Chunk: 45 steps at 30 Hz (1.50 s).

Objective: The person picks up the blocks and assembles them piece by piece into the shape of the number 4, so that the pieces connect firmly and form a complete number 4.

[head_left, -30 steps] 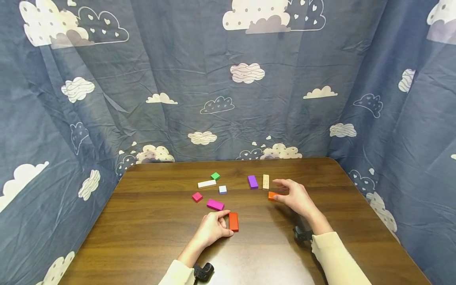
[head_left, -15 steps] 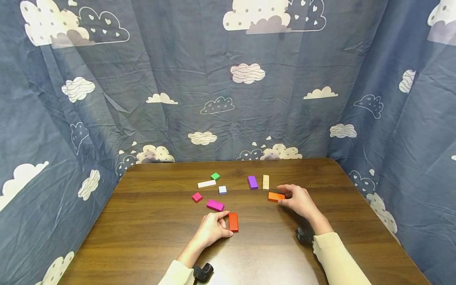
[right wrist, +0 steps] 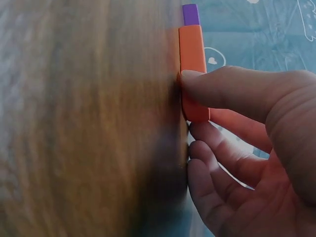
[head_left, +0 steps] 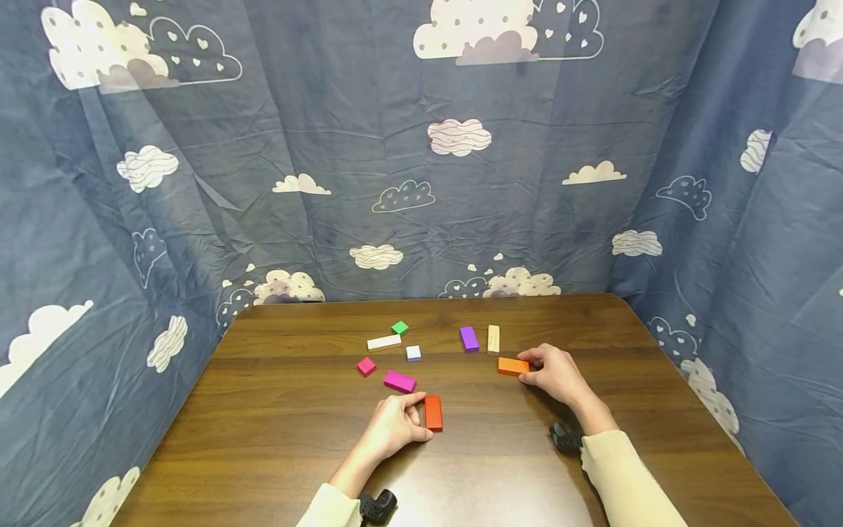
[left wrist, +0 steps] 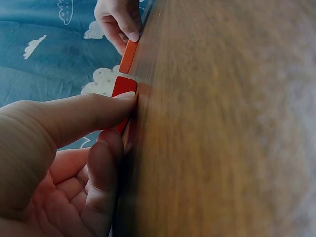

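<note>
Red rectangular block with a smooth, shiny finish [head_left: 432,413]: flat on the brown wood-grain table [head_left: 276,439], near the middle, long side running away from the person. The left hand [head_left: 391,426] pinches it, thumb at the near end, forefinger at the far end, other fingers tucked in. Farther off to the right lies the orange rectangular block [head_left: 512,367], long side running crosswise. The right hand [head_left: 556,373] pinches its right end, thumb on the near side, fingertips on the far side.

I judge the step in hand to be a two-handed one: a block secured on each side, both low at the tabletop. Whether they are being taken up or set down, I cannot tell from my feeds. To me, the next move calls for even pressure on both pinches and level wrists, so neither block twists. I would mind the right side most: the pale tan rectangular block [head_left: 493,339] lies just beyond the orange one, with the purple rectangular block [head_left: 469,339] beside it.

Outward to the left: magenta rectangular block [head_left: 399,380] just beyond the left forefinger, small crimson square block [head_left: 366,367], small pale-blue block [head_left: 413,354], narrow white bar [head_left: 384,342], small green square block [head_left: 399,328]. Behind everything, blue cloud-print curtain [head_left: 336,110].
</note>
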### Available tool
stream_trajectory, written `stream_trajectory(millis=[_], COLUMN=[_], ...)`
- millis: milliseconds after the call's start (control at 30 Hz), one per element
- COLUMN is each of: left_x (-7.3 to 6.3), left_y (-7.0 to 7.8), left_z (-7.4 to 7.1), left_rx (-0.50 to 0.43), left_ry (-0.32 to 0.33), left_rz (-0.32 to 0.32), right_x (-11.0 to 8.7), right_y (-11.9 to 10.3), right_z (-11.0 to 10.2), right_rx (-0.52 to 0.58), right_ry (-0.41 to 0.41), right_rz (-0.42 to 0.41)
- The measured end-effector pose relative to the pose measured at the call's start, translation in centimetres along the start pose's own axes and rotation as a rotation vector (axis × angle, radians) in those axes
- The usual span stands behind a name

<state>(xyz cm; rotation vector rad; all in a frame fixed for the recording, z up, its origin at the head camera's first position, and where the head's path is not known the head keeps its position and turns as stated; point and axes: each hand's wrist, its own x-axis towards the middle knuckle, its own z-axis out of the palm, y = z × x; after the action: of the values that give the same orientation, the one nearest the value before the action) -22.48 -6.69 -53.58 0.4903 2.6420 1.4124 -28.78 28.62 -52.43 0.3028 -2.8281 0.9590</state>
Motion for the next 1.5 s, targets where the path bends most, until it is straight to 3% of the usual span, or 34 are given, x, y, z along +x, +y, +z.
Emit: stream_trajectory(millis=[833,1300,1500], left_x=[-0.1,0.5,1.0], left_y=[-0.2,-0.2,-0.3], left_z=[0.0,-0.4,-0.3], left_rx=[0.002,0.122,0.251], left_ry=[0.014,-0.057,-0.05], left_rz=[0.03,0.062,0.098], right_x=[0.3,0.4,0.6], right_y=[0.4,0.6,0.7], right_z=[0.1,0.2,0.2], right_rx=[0.019,0.037,0.055], right_ry=[0.003,-0.013,-0.026], right_rz=[-0.01,-0.005,0.013])
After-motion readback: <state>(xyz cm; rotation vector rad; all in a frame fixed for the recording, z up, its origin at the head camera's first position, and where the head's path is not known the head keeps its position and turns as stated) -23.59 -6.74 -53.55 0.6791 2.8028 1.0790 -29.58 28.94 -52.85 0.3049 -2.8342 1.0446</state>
